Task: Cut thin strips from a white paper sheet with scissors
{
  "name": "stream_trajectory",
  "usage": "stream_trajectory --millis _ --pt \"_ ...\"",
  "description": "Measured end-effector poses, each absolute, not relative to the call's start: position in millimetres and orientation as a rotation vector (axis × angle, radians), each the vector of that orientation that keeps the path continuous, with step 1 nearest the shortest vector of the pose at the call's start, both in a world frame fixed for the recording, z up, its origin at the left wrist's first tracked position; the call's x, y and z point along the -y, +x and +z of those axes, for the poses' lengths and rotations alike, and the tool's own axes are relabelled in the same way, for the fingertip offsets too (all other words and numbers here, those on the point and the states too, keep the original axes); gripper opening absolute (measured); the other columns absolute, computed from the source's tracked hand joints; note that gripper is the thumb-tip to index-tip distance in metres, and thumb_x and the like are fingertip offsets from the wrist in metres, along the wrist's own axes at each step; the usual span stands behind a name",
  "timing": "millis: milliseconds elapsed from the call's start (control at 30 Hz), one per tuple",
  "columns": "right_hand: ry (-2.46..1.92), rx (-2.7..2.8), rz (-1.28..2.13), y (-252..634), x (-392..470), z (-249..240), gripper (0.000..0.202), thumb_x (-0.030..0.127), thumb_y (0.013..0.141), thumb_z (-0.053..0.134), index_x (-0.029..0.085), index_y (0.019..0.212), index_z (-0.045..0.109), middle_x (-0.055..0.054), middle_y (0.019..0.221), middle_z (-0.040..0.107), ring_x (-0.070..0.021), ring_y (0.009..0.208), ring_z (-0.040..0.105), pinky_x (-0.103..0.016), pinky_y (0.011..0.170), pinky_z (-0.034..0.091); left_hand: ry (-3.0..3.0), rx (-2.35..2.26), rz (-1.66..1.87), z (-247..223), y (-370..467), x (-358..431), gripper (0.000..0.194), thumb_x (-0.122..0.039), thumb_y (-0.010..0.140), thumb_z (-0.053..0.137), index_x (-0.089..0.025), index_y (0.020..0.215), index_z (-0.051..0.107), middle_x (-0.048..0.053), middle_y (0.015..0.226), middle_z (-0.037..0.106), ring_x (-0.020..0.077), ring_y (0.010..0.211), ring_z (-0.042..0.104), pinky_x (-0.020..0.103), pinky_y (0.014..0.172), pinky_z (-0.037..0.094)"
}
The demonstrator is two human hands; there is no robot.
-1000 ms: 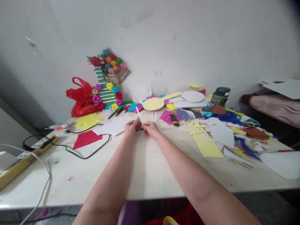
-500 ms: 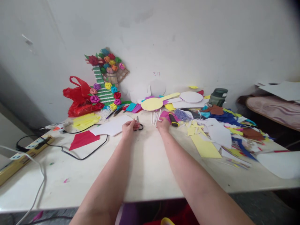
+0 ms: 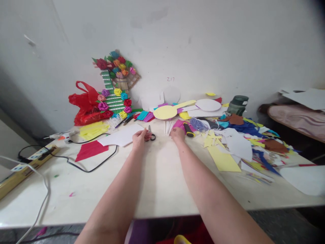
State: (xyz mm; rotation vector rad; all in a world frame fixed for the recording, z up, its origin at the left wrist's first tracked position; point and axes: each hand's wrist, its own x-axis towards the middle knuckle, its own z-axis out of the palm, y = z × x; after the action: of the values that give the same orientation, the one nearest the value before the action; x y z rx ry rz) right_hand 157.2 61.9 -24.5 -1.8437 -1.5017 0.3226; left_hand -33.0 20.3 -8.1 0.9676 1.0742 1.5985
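Note:
My left hand (image 3: pixel 139 138) rests on the table with its fingers pinched together; what they hold, if anything, I cannot make out. Right beside its fingertips lies a pair of scissors (image 3: pixel 152 137) with black handles, blades pointing away. A row of thin white paper sticks (image 3: pixel 167 127) lies between my hands, slightly fanned. At the right end of that row my right hand (image 3: pixel 178 135) has its fingers closed on a white stick, mostly hidden by the fingers. Just beyond it are magenta paper (image 3: pixel 179 124) and a yellow-and-black cutter (image 3: pixel 188 130).
White card (image 3: pixel 124 135) and red paper (image 3: pixel 91 150) lie left, near a black cord and a power strip (image 3: pixel 27 167). Yellow and white paddle shapes (image 3: pixel 166 112) are at the back. Paper scraps (image 3: pixel 237 144) and a dark green bottle (image 3: pixel 237 105) stand right. Paper-flower crafts (image 3: pixel 114 101) lean on the wall.
My right hand has shifted slightly at the white sticks, and the sticks nearest it sit closer together. My left hand and the scissors stay in place.

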Motion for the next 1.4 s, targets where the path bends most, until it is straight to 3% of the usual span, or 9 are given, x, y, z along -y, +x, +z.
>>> stream_trajectory --millis 233,500,733,1000,1233,1400 --pt "-1.876 1.359 0.319 163.7 -49.3 -15.8 0.037 0.011 0.074 0.039 0.013 0.103 0.062 -0.011 0.102 0.063 -0.0226 0.097 0.056 -0.031 0.084 0.041 0.932 -1.056 1.652 -9.0 -36.0 -20.5 0.030 -0.038 0.064 0.065 -0.009 0.071 0.060 0.012 0.066 0.066 0.0173 0.056 0.062 0.025 0.052 0.047" --pt "-1.836 1.650 0.123 158.6 -52.1 -20.4 0.035 0.018 0.075 0.046 0.019 0.106 0.063 -0.006 0.114 0.058 -0.0211 0.104 0.049 -0.030 0.088 0.037 0.921 -1.045 1.690 -12.6 -38.7 -23.2 0.030 -0.037 0.063 0.064 -0.009 0.072 0.059 0.012 0.065 0.066 0.0176 0.054 0.061 0.026 0.051 0.047" --pt "-1.851 1.842 0.043 155.5 -54.0 -24.4 0.026 0.023 0.076 0.049 0.022 0.094 0.067 -0.005 0.113 0.057 -0.0220 0.104 0.047 -0.034 0.090 0.032 0.900 -1.049 1.683 -10.0 -38.0 -21.8 0.029 -0.036 0.062 0.065 -0.009 0.070 0.059 0.012 0.064 0.065 0.0168 0.052 0.061 0.025 0.051 0.046" --pt "-1.829 1.847 0.003 152.2 -47.8 -20.3 0.036 0.017 0.075 0.047 0.028 0.105 0.063 -0.002 0.120 0.053 -0.0229 0.106 0.043 -0.034 0.087 0.033 0.898 -1.063 1.685 -7.6 -36.8 -20.0 0.027 -0.035 0.063 0.064 -0.010 0.069 0.059 0.012 0.063 0.065 0.0173 0.052 0.060 0.027 0.051 0.046" --pt "-1.635 1.850 -0.109 143.3 -40.1 -12.8 0.041 0.016 0.077 0.043 0.022 0.115 0.057 -0.003 0.124 0.050 -0.0218 0.109 0.041 -0.035 0.092 0.029 0.788 -1.104 1.854 -7.6 -40.8 -25.8 0.027 -0.036 0.063 0.062 -0.010 0.070 0.059 0.010 0.066 0.065 0.0165 0.059 0.061 0.026 0.057 0.047" --pt "-1.386 2.015 -0.157 120.4 -31.6 -11.4 0.039 0.022 0.080 0.044 0.018 0.117 0.055 -0.006 0.120 0.053 -0.0215 0.105 0.043 -0.033 0.092 0.030 0.603 -1.312 2.101 -8.9 -53.1 -32.7 0.029 -0.039 0.074 0.044 -0.013 0.073 0.057 0.009 0.071 0.064 0.0146 0.065 0.059 0.024 0.056 0.043"
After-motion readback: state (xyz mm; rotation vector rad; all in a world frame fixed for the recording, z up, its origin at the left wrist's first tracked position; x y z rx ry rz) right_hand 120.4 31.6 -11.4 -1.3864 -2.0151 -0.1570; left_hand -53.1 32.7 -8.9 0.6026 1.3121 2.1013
